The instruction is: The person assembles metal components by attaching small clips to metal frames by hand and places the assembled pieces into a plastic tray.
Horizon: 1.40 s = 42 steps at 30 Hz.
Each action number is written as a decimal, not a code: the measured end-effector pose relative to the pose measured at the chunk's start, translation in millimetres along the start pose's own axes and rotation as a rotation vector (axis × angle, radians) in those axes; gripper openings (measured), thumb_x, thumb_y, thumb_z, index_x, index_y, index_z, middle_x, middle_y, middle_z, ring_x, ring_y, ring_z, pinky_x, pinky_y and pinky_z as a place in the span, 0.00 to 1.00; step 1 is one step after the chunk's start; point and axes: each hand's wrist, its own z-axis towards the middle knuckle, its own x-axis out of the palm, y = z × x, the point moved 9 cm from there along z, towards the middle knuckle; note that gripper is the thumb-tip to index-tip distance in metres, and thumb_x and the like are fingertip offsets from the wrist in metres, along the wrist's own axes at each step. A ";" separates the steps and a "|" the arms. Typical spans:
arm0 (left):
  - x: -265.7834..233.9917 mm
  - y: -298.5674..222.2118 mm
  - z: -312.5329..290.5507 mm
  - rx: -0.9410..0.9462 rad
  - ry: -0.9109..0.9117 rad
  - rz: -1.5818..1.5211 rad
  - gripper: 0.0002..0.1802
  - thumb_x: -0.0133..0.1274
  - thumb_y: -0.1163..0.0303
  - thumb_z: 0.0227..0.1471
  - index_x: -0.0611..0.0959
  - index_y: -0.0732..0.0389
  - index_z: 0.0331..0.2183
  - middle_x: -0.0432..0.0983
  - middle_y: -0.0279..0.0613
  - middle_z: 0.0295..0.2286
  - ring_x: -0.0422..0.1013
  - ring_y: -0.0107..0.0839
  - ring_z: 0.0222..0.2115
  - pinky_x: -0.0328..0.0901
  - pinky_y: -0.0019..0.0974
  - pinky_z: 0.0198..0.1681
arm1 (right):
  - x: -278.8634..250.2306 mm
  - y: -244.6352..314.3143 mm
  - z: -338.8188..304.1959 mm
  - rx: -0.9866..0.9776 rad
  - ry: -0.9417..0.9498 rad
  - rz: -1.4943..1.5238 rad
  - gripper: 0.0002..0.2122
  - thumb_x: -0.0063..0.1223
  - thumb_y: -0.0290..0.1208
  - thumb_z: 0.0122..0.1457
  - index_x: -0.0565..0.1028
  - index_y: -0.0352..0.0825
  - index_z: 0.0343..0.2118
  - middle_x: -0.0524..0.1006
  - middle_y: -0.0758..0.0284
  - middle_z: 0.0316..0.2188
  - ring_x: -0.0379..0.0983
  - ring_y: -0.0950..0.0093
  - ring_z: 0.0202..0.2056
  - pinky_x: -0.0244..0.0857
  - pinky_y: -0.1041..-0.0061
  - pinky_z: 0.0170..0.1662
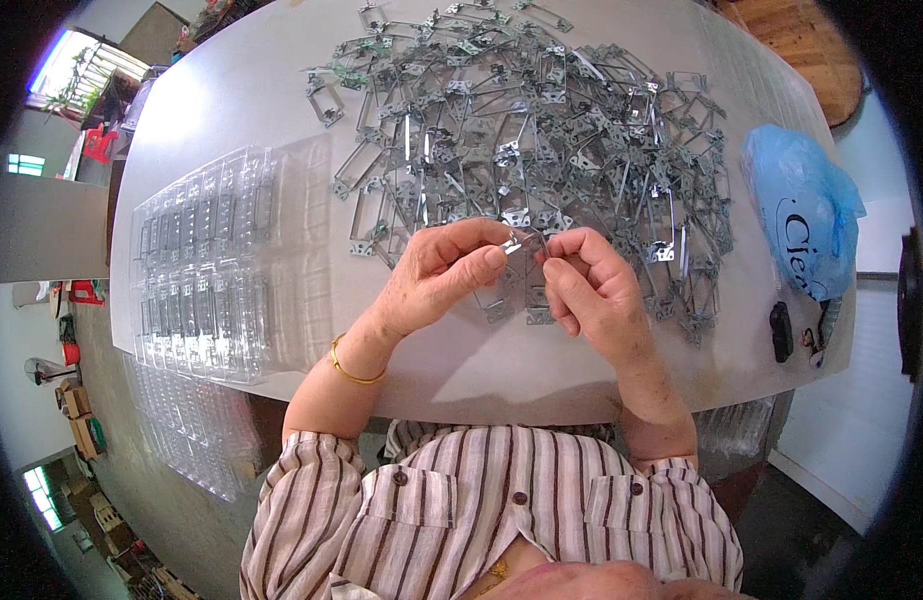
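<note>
Both of my hands meet over the near middle of the table, pinching one small metal bracket (pixel 516 241) between them. My left hand (pixel 443 268) has thumb and forefinger closed on its left end. Opposite it, my right hand (pixel 593 288) grips the other side with thumb and fingertips; the fingers cover part of the bracket. Just beyond the hands spreads a wide, tangled heap of similar thin metal brackets (pixel 571 140). To the left lies a clear plastic tray (pixel 256 190) with rows of such brackets set in its slots.
A blue plastic bag (pixel 801 210) sits on the right of the white table (pixel 461 385). Near it is a small black object (pixel 780 332). More clear trays (pixel 196 425) are stacked below the table's left edge. A round wooden surface (pixel 801 45) stands at the far right.
</note>
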 end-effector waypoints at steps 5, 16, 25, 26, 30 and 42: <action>9.5 -7.4 -1.7 0.015 0.118 0.150 0.24 0.57 0.55 0.60 0.82 0.67 0.46 0.72 0.25 0.24 0.61 0.14 0.24 0.53 0.21 0.25 | -2.2 3.4 -0.4 0.029 -0.033 -0.047 0.08 0.48 0.28 0.68 0.66 0.33 0.46 0.73 0.71 0.20 0.62 0.87 0.16 0.54 0.85 0.18; 17.0 -7.2 -4.1 -0.031 0.190 0.149 0.23 0.58 0.56 0.59 0.82 0.68 0.45 0.71 0.26 0.23 0.60 0.13 0.24 0.54 0.23 0.24 | -0.1 -10.3 0.4 0.252 0.068 0.219 0.14 0.47 0.41 0.69 0.70 0.33 0.43 0.75 0.67 0.20 0.71 0.79 0.16 0.65 0.81 0.19; 28.5 14.1 -4.3 -0.103 0.335 0.268 0.24 0.59 0.55 0.59 0.83 0.70 0.42 0.77 0.33 0.27 0.67 0.19 0.29 0.64 0.27 0.30 | -7.1 -9.9 4.0 0.141 0.059 -0.088 0.09 0.47 0.37 0.70 0.70 0.36 0.36 0.72 0.72 0.17 0.65 0.84 0.13 0.57 0.83 0.15; 30.4 15.4 -4.1 -0.085 0.352 0.271 0.24 0.59 0.54 0.59 0.83 0.70 0.41 0.77 0.34 0.27 0.68 0.19 0.29 0.64 0.27 0.30 | -10.9 -5.5 4.7 0.099 0.014 -0.142 0.09 0.47 0.36 0.70 0.69 0.36 0.35 0.70 0.73 0.16 0.64 0.85 0.13 0.54 0.84 0.14; 48.5 4.7 -13.1 0.030 0.529 0.283 0.24 0.58 0.54 0.59 0.83 0.70 0.41 0.78 0.35 0.27 0.69 0.21 0.29 0.64 0.28 0.30 | -28.3 1.5 8.7 -0.074 -0.122 -0.113 0.09 0.45 0.36 0.70 0.69 0.37 0.35 0.67 0.74 0.15 0.59 0.86 0.13 0.51 0.84 0.14; 11.3 16.2 3.1 -0.192 0.062 -0.204 0.26 0.49 0.49 0.63 0.82 0.67 0.40 0.74 0.36 0.22 0.63 0.19 0.19 0.53 0.22 0.18 | -10.7 -1.5 3.8 -0.035 -0.063 -0.005 0.09 0.43 0.36 0.72 0.69 0.35 0.40 0.65 0.77 0.18 0.57 0.90 0.17 0.49 0.87 0.18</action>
